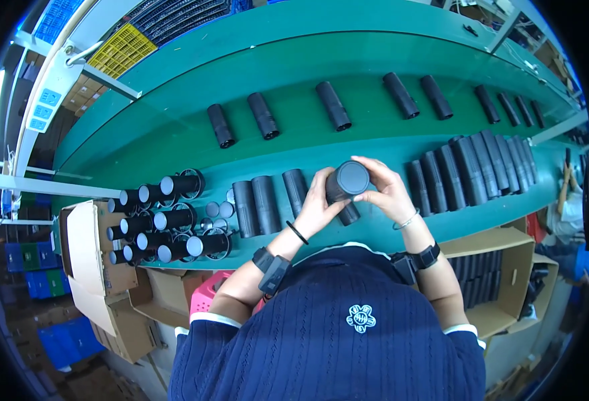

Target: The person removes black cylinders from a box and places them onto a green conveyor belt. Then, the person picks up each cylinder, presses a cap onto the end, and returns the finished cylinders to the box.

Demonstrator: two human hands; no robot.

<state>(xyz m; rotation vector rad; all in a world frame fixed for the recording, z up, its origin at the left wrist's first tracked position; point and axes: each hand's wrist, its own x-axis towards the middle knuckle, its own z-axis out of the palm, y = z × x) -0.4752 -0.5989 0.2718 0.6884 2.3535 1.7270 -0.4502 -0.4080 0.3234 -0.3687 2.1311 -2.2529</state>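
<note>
Between my two hands is a black ribbed cylinder (352, 179), its round flat end tipped up towards me. My left hand (318, 204) wraps its left side, and my right hand (389, 190) grips it from the right with the fingers over the top edge. Just below it, partly covered, another black tube (349, 214) lies on the green bench. Close to my left hand lie a black tube (295, 187) and a pair of tubes (265, 204). A row of several black tubes (469, 170) lies side by side to the right of my right hand.
Spaced black tubes (333, 105) lie on a green strip (294, 90) behind the bench. At left are black cylinders with pale ends (174, 218) and small round discs (220, 209). Cardboard boxes (84, 244) stand at the left; an open carton of tubes (508, 287) sits below right.
</note>
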